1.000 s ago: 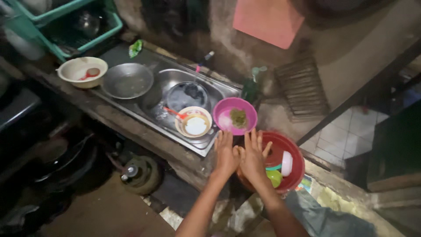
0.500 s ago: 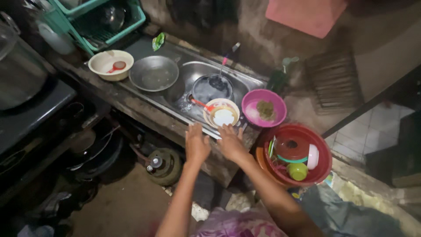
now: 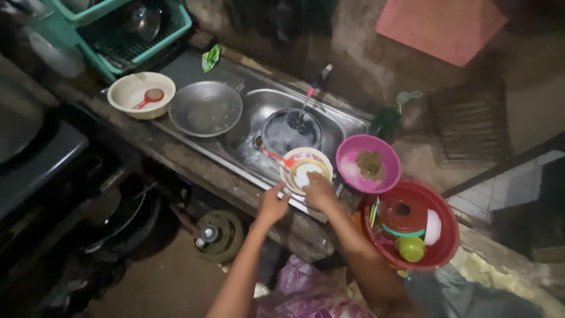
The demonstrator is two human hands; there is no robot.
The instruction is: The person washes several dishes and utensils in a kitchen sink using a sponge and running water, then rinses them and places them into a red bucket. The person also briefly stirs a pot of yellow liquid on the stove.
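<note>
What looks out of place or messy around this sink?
The pink bowl perches on the sink's right rim, holding a greenish-brown clump. The cream bowl under the right hand sits tilted on the front edge.

Stacked bowls point(image 3: 305, 171) in sink point(image 3: 347, 126), pan point(image 3: 205, 108) left, basin point(image 3: 438, 250) right

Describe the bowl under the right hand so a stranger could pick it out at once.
Start at the steel sink set in the counter. At its near front edge, left of the pink bowl, sits a cream bowl, with the right hand on its rim. It alone has a red spoon sticking out leftward and pale contents; the other cream bowl sits far left.
</note>
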